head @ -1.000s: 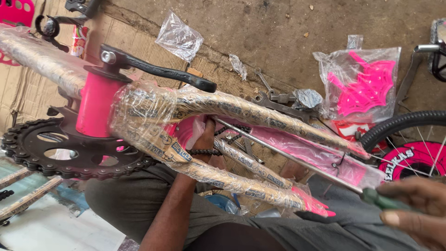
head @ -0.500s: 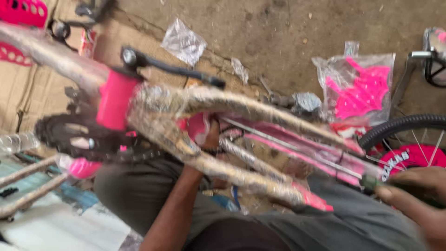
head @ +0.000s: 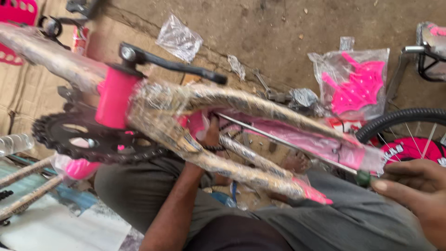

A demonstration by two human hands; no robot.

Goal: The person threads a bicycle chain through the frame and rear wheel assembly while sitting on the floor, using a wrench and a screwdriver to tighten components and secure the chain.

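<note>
Far left: a clear plastic bottle (head: 13, 143) lies on flattened cardboard (head: 18, 93), beside wrapped tubes at the lower left edge.

Bicycle frame (head: 195, 125) – pink, its tubes bound in crinkled clear wrap over patterned paper. It lies across the person's lap, long axis running from upper left down to lower right. The pink bottom-bracket shell sits at the left end; the paired stays taper rightward to pink tips over the right thigh. A black toothed chainring (head: 88, 139) hangs below the shell, and a black crank arm (head: 172, 67) points right from its top.

Left hand (head: 211, 132): forearm rises from the lap, wrist with a dark band, hand thrust up between the two wrapped stays. The fingers are hidden behind the tubing – cannot tell whether they are open or closed.

A thin metal rod (head: 288, 145) runs from near that hand down to the right, parallel with the stays, ending in a green handle.

Right hand (head: 413, 193): enters from the lower right edge, fingers curled closed around the green handle, thumb lying on top.

Behind, on the ground: a clear bag of pink plastic parts (head: 355, 83), a smaller empty bag (head: 179, 39), and a black tyre with a pink wheel disc (head: 409, 135) at right
</note>
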